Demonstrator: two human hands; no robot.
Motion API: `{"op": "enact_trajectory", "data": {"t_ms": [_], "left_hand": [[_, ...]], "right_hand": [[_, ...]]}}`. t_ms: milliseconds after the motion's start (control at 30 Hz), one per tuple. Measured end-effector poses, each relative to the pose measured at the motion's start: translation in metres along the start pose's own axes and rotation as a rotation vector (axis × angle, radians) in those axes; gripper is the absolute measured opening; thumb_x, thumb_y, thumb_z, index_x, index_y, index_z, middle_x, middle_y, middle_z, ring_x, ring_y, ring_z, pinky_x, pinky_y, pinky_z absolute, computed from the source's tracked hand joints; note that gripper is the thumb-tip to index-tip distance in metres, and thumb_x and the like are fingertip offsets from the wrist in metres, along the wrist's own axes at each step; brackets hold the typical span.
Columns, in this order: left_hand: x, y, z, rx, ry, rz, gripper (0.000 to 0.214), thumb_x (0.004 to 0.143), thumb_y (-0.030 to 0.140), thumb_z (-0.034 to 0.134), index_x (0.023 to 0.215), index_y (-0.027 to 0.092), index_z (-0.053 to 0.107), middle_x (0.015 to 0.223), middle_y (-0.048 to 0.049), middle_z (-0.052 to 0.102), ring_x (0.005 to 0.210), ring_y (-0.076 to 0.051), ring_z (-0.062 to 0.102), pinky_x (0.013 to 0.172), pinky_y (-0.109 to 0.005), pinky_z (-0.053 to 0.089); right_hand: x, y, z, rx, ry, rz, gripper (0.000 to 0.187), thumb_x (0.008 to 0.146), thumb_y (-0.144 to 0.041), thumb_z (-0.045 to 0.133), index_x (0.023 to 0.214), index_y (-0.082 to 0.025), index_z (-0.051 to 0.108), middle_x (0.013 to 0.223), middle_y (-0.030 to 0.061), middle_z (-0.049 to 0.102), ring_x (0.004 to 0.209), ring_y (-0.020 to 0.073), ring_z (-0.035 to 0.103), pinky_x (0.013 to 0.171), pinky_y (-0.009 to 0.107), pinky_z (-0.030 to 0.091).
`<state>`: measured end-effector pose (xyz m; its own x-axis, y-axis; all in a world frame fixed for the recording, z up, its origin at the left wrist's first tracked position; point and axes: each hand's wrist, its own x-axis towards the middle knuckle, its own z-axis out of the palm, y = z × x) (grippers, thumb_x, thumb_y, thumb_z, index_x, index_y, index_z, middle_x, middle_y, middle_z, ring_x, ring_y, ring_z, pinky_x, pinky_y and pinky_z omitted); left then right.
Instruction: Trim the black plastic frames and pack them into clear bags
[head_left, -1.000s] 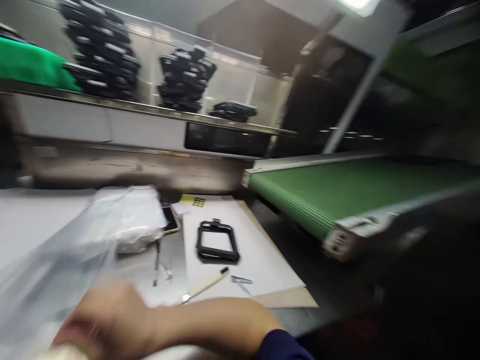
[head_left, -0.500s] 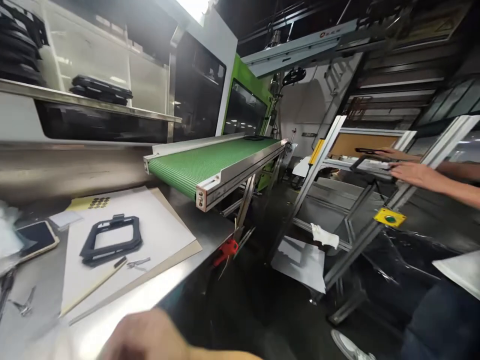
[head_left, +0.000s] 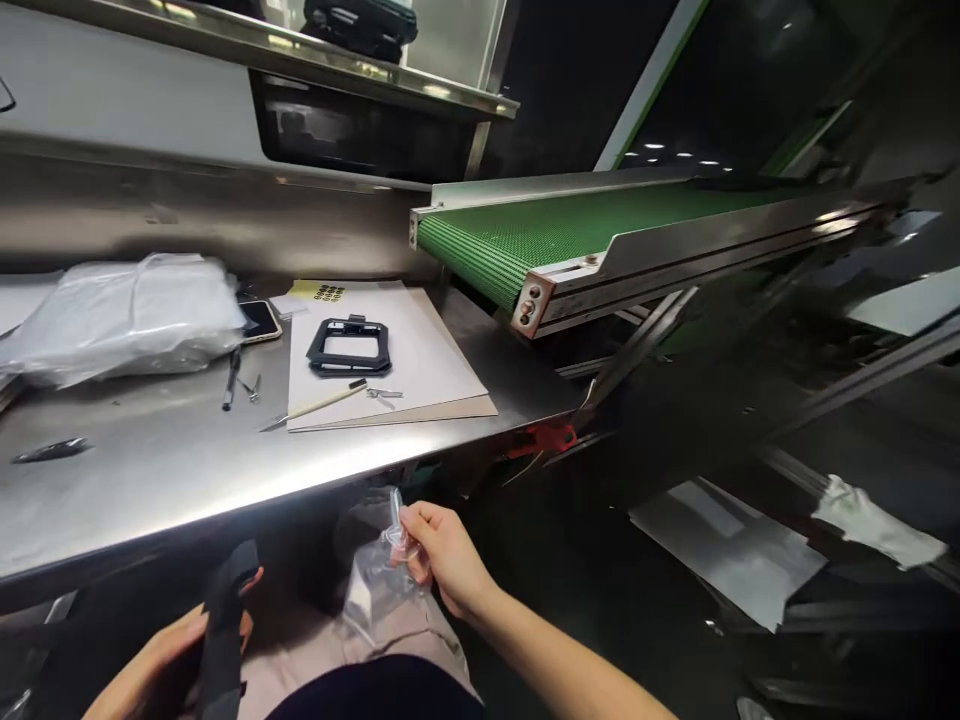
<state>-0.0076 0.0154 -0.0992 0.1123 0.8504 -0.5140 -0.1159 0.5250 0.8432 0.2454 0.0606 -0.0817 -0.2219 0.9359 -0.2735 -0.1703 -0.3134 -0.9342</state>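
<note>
Over my lap, my right hand [head_left: 435,550] pinches a clear plastic bag [head_left: 371,590], which hangs crumpled below the fingers. Lower left, my left hand [head_left: 180,640] is wrapped round a long black plastic part [head_left: 225,630], seen nearly edge-on; its full shape is hidden. On the bench ahead, a black rectangular plastic frame [head_left: 319,357] lies on a white sheet [head_left: 427,350]. In front of it are a knife with a pale handle [head_left: 330,400] and small metal snips [head_left: 385,394].
The steel bench [head_left: 187,460] carries a stack of clear plastic bags [head_left: 135,310], a phone [head_left: 262,320], a pen [head_left: 231,380] and a sheet of dark round stickers [head_left: 304,288]. A green conveyor belt [head_left: 555,230] reaches over the bench's right end. A red tool [head_left: 551,438] hangs below it.
My view has swung left and down. The co-worker's hands have left the picture. Both my hands now show, with the bag in the right and the black part in the left.
</note>
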Motion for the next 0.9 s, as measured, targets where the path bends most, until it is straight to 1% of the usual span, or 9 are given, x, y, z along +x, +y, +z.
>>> {"op": "enact_trajectory", "data": {"t_ms": [100, 167, 300, 400, 500, 633, 700, 800, 900], "left_hand": [[-0.007, 0.007, 0.001, 0.149, -0.024, 0.057, 0.055, 0.067, 0.050, 0.049, 0.112, 0.019, 0.045, 0.047, 0.0038, 0.054, 0.039, -0.011, 0.043, 0.032, -0.020, 0.029], [-0.007, 0.006, 0.011, 0.303, -0.059, 0.103, 0.063, 0.072, 0.041, 0.048, 0.126, 0.018, 0.024, 0.054, 0.0020, 0.060, 0.050, -0.013, 0.048, 0.039, -0.020, 0.033], [0.005, -0.010, 0.042, 0.502, -0.116, 0.117, 0.084, 0.073, 0.031, 0.049, 0.127, 0.016, -0.014, 0.060, 0.0014, 0.063, 0.037, -0.009, 0.035, 0.035, -0.020, 0.031], [0.015, -0.022, 0.054, 0.464, -0.116, 0.123, 0.067, 0.072, 0.031, 0.049, 0.127, 0.014, 0.014, 0.060, 0.0012, 0.061, 0.036, -0.007, 0.033, 0.034, -0.020, 0.029], [0.017, -0.029, 0.046, 0.432, -0.115, 0.105, 0.033, 0.073, 0.036, 0.047, 0.093, 0.011, 0.052, 0.060, 0.0003, 0.057, 0.035, -0.005, 0.033, 0.033, -0.020, 0.026], [0.008, -0.036, 0.024, 0.401, -0.076, 0.057, 0.027, 0.074, 0.038, 0.044, 0.074, 0.012, 0.052, 0.068, -0.0020, 0.058, 0.032, -0.003, 0.036, 0.033, -0.019, 0.024], [0.002, -0.038, 0.016, 0.383, -0.055, 0.028, 0.029, 0.076, 0.037, 0.042, 0.088, 0.012, 0.049, 0.070, -0.0029, 0.059, 0.031, -0.003, 0.039, 0.032, -0.019, 0.023], [-0.003, -0.036, 0.015, 0.351, -0.050, 0.008, 0.055, 0.078, 0.034, 0.041, 0.123, 0.017, 0.015, 0.073, -0.0028, 0.061, 0.031, -0.005, 0.044, 0.033, -0.019, 0.027], [0.000, -0.032, 0.023, 0.327, -0.073, 0.007, 0.075, 0.077, 0.031, 0.044, 0.126, 0.023, -0.011, 0.073, -0.0020, 0.064, 0.031, -0.007, 0.046, 0.032, -0.019, 0.032]], "right_hand": [[0.020, 0.020, 0.010, -0.087, -0.024, 0.044, 0.027, 0.085, -0.034, 0.038, 0.077, -0.011, 0.050, 0.058, -0.0047, 0.048, 0.039, 0.0025, 0.041, 0.035, 0.015, 0.034], [0.034, 0.029, 0.018, -0.143, -0.052, 0.063, 0.028, 0.085, -0.035, 0.037, 0.082, -0.011, 0.051, 0.063, -0.0029, 0.051, 0.043, 0.0037, 0.044, 0.039, 0.017, 0.038], [0.048, 0.033, 0.032, -0.274, -0.165, 0.039, 0.027, 0.085, -0.035, 0.037, 0.089, -0.011, 0.050, 0.069, -0.0011, 0.053, 0.048, 0.0052, 0.048, 0.044, 0.019, 0.041], [0.046, 0.028, 0.032, -0.402, -0.265, -0.032, 0.025, 0.084, -0.033, 0.039, 0.089, -0.011, 0.050, 0.071, -0.0007, 0.053, 0.051, 0.0062, 0.050, 0.046, 0.021, 0.043], [0.037, 0.024, 0.019, -0.558, -0.287, -0.161, 0.021, 0.082, -0.032, 0.044, 0.082, -0.012, 0.052, 0.078, 0.0011, 0.054, 0.064, 0.0094, 0.052, 0.057, 0.026, 0.044], [0.015, 0.022, -0.004, -0.741, -0.305, -0.303, 0.019, 0.077, -0.032, 0.050, 0.073, -0.014, 0.054, 0.075, 0.0005, 0.054, 0.070, 0.0116, 0.050, 0.067, 0.030, 0.041], [0.005, 0.023, -0.009, -0.784, -0.344, -0.319, 0.020, 0.077, -0.033, 0.050, 0.073, -0.014, 0.055, 0.067, -0.0008, 0.054, 0.062, 0.0105, 0.050, 0.061, 0.028, 0.040], [0.002, 0.027, -0.001, -0.785, -0.369, -0.321, 0.025, 0.081, -0.032, 0.043, 0.073, -0.013, 0.057, 0.061, -0.0008, 0.055, 0.055, 0.0093, 0.050, 0.054, 0.024, 0.039], [0.013, 0.030, 0.022, -0.745, -0.366, -0.329, 0.030, 0.085, -0.029, 0.036, 0.073, -0.013, 0.059, 0.058, 0.0000, 0.055, 0.054, 0.0099, 0.051, 0.054, 0.024, 0.039]]}}
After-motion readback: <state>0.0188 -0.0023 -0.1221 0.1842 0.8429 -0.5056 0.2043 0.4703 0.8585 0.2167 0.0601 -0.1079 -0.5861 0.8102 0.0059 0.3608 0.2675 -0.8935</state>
